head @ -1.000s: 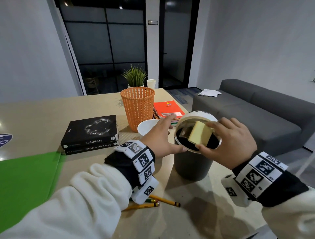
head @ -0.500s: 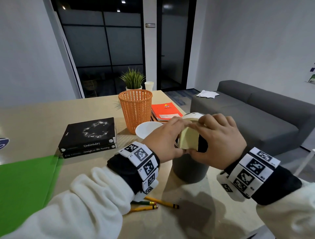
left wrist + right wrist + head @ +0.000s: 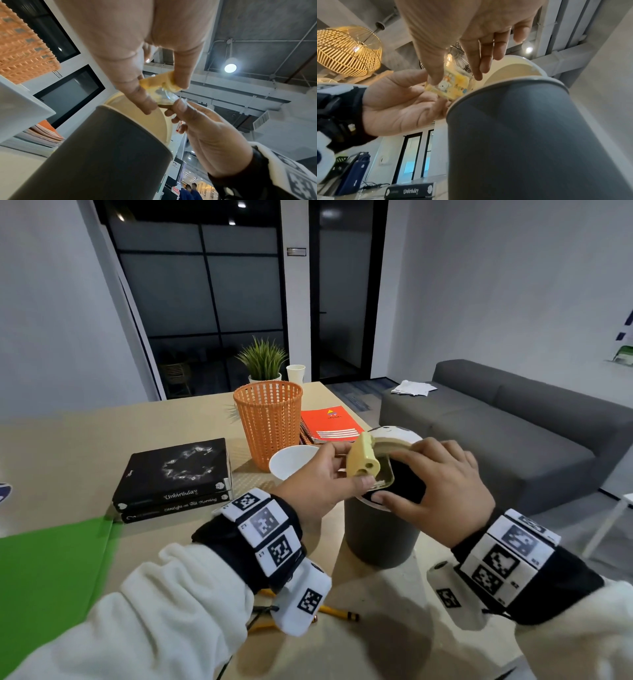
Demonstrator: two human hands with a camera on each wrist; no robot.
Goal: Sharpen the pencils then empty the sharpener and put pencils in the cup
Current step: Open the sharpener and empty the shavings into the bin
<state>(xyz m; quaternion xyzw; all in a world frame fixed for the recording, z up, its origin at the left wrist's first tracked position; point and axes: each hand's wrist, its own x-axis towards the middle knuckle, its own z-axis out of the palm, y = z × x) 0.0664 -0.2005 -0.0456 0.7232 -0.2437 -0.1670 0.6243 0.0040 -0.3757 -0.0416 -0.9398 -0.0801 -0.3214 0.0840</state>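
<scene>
A small yellow pencil sharpener (image 3: 362,463) with a clear shavings case (image 3: 384,478) is held over the open mouth of a grey bin (image 3: 376,537). My left hand (image 3: 356,465) pinches the yellow top between thumb and fingers. My right hand (image 3: 386,477) pinches the clear case from the other side. In the left wrist view the sharpener (image 3: 160,82) sits between both sets of fingertips above the bin (image 3: 102,148). The right wrist view shows its printed case (image 3: 453,86). A white cup (image 3: 294,462) stands left of the bin. Yellow pencils (image 3: 339,613) lie under my left wrist, partly hidden.
An orange mesh basket (image 3: 269,422) stands behind the cup, with an orange notebook (image 3: 330,424) to its right. Two black books (image 3: 174,474) lie stacked at the left and a green folder (image 3: 48,580) nearer. A grey sofa (image 3: 513,433) runs past the table's right edge.
A second ago my right hand alone held the sharpener over the bin. My left hand has come off the bin rim and taken the yellow top, which now tilts away from the clear case.
</scene>
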